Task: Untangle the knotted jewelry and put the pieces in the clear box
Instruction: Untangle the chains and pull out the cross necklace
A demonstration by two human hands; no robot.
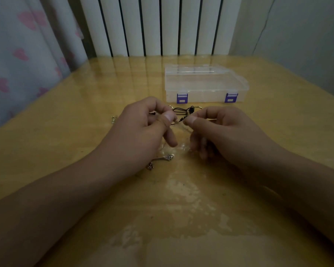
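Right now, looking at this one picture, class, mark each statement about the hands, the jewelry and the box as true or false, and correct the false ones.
1. Both the left hand and the right hand pinch the black cord. True.
2. The clear box stands open. False: its lid is down and both purple latches sit at the front.
3. A silver piece lies on the table below the left hand. True.
4. The clear box is nearer the person than the hands. False: it lies beyond them.
5. Jewelry already lies in the box. False: none shows inside.
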